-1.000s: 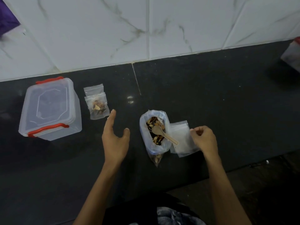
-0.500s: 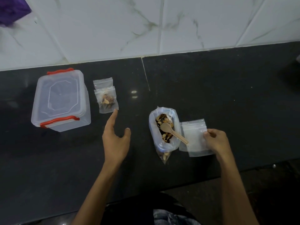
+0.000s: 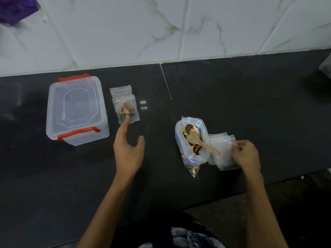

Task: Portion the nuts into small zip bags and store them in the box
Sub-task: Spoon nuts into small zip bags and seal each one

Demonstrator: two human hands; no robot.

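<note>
While only the head view is available, progress is judged early: two small filled zip bags (image 3: 126, 109) are seen overlapping on the black speckled worktop (image 3: 232, 97), none yet in the box (image 3: 77, 110), whose red-clipped lid is on. The left hand (image 3: 128, 151) is held flat-open, forefinger stretched forward and touching the near edge of the front filled bag; nothing is gripped. The box, clear rigid plastic with rounded corners, sits just beyond and left of that hand. The right hand (image 3: 246, 154) is curled, fingertips pinching the edge of the top bag of a stack of empty zip bags (image 3: 222, 151), thin and frosted. Just left of that hand, the bulk nut bag (image 3: 192, 142), soft film with rolled-down rim, is found open with a wooden spoon (image 3: 201, 144) resting inside. Left: more portions, sealing, boxing.
</note>
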